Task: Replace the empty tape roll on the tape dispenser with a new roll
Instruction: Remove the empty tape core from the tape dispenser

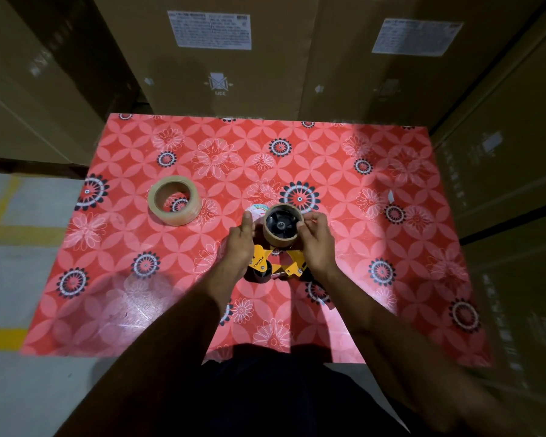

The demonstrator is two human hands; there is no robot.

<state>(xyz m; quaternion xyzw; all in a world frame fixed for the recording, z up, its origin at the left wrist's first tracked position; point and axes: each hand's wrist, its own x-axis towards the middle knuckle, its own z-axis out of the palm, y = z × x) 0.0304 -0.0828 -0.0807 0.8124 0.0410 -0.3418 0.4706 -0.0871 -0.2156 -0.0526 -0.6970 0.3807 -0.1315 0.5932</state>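
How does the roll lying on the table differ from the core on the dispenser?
The roll carries thick clear tape; the core is bare brown cardboard. The roll lies flat and untouched on the table; the core sits on the dispenser, pinched by the right hand. Both are cardboard rings.

Cardboard boxes point(221, 74) walled in the bench point(344, 171) at its far edge and along the right side, closing off reach there. On the left half only the full tape roll point(174, 200) stood in the way (well apart from the dispenser point(276, 247)); open floor point(29, 216) lay beyond the left edge.
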